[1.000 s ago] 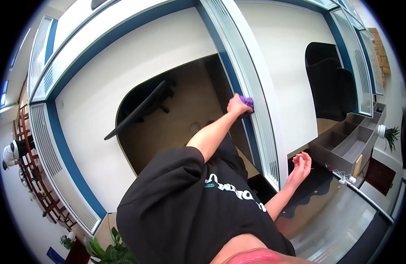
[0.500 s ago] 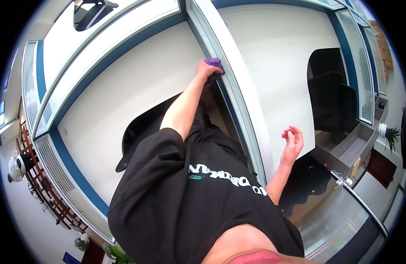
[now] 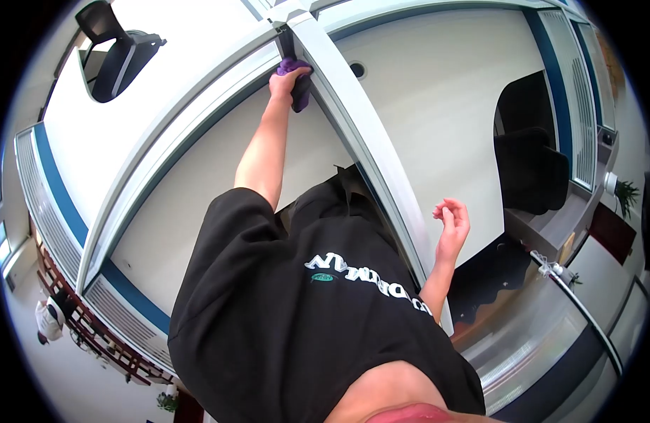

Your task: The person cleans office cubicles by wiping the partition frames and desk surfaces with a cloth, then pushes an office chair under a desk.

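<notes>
A purple cloth point(image 3: 302, 100) is gripped by my left hand point(image 3: 282, 83) at the far end of the frosted partition. Beside it is the corner where the light metal rails point(image 3: 353, 106) meet, and the cloth touches a dark part there. Part of the cloth hangs below the fingers over the white desk point(image 3: 233, 134). My right hand point(image 3: 452, 229) is raised on the other side of the partition, empty, its fingers loosely curled and apart, above the second white desk point(image 3: 438, 106).
Black chairs point(image 3: 529, 169) point(image 3: 120, 60) stand at the right desk and beyond the upper left rail. A grey shelf unit point(image 3: 550, 225), white cables point(image 3: 547, 266) and a potted plant point(image 3: 627, 194) are at right. Another person point(image 3: 50, 319) is far off at lower left.
My left hand has moved with the purple cloth along the partition, away from my body, to its far corner. My right hand has shifted up and slightly left, still empty.
</notes>
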{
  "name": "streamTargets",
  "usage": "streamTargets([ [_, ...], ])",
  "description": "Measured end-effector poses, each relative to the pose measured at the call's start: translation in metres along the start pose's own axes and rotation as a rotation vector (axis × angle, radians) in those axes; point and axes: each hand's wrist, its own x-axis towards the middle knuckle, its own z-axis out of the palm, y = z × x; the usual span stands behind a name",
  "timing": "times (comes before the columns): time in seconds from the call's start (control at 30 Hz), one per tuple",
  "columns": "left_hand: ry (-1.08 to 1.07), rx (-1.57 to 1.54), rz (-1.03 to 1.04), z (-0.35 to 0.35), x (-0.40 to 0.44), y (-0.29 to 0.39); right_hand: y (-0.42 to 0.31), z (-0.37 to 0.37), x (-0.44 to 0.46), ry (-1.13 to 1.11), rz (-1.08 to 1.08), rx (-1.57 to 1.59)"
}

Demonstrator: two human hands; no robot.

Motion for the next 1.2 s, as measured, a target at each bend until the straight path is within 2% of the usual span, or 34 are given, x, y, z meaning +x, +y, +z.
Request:
streamTargets([
  [0.03, -0.003, 0.008, -0.011, -0.002, -0.002, -0.002, -0.003, 0.006, 0.005, -0.008, 0.001, -0.016],
  [0.1, 0.179, 0.130, 0.193, -0.006, -0.005, -0.006, -0.005, 0.013, 0.014, -0.003, 0.006, -0.019],
  [0.13, 0.182, 0.131, 0.187, -0.013, -0.014, -0.005, -0.007, 0.016, 0.021, -0.003, 0.004, -0.021],
  [0.2, 0.122, 0.584, 0.455, -0.025, -0.075, 0.033, -0.011, 0.023, 0.038, -0.017, -0.001, -0.034],
  [0.27, -0.018, 0.526, 0.618, -0.034, -0.120, 0.073, -0.011, 0.024, 0.048, -0.022, 0.004, -0.041],
  [0.33, -0.039, 0.522, 0.890, -0.031, -0.152, 0.131, -0.014, 0.027, 0.059, -0.047, -0.019, -0.053],
  [0.4, -0.077, 0.527, 0.932, -0.016, -0.155, 0.173, -0.016, 0.032, 0.064, -0.056, 0.000, -0.048],
  [0.47, 0.192, 0.908, 1.529, 0.008, -0.142, 0.198, -0.016, 0.038, 0.060, -0.066, 0.004, -0.035],
  [0.5, 0.168, 0.867, 1.481, 0.032, -0.155, 0.217, -0.016, 0.040, 0.057, -0.084, -0.008, -0.044],
  [0.53, 0.155, 0.960, 1.327, 0.044, -0.144, 0.224, -0.015, 0.041, 0.057, -0.101, -0.019, -0.051],
  [0.6, 0.170, 1.088, 1.412, 0.060, -0.118, 0.228, -0.011, 0.041, 0.053, -0.084, 0.001, -0.017],
  [0.67, 0.149, 1.069, 1.337, 0.071, -0.119, 0.214, -0.001, 0.034, 0.049, -0.081, 0.028, 0.020],
  [0.73, 0.003, 1.079, 1.406, 0.069, -0.131, 0.193, 0.021, 0.029, 0.054, -0.050, 0.070, 0.046],
  [0.77, -0.032, 1.025, 1.569, 0.067, -0.136, 0.190, 0.021, 0.031, 0.057, -0.053, 0.074, 0.061],
  [0.8, -0.039, 1.036, 1.574, 0.068, -0.131, 0.197, 0.021, 0.033, 0.058, -0.048, 0.085, 0.062],
  [0.87, 0.031, 1.188, 1.394, 0.073, -0.116, 0.216, 0.014, 0.028, 0.057, -0.035, 0.101, 0.055],
  [0.9, 0.123, 1.135, 1.363, 0.076, -0.109, 0.227, 0.008, 0.029, 0.059, -0.060, 0.076, 0.053],
  [1.0, 0.194, 1.054, 1.455, 0.084, -0.098, 0.248, 0.004, 0.020, 0.063, -0.048, 0.032, 0.062],
  [1.07, 0.223, 1.075, 1.397, 0.085, -0.102, 0.229, 0.008, 0.013, 0.069, -0.034, -0.002, 0.088],
  [1.1, 0.254, 1.265, 1.443, 0.067, -0.069, 0.207, 0.015, 0.004, 0.066, 0.007, 0.005, 0.083],
  [1.13, 0.143, 1.331, 1.536, 0.073, -0.092, 0.200, 0.022, -0.003, 0.065, 0.055, 0.013, 0.083],
  [1.17, 0.094, 1.218, 1.657, 0.077, -0.107, 0.189, 0.026, -0.008, 0.066, 0.059, -0.007, 0.115],
  [1.2, 0.059, 1.185, 1.596, 0.080, -0.109, 0.186, 0.030, -0.015, 0.064, 0.088, 0.038, 0.135],
])
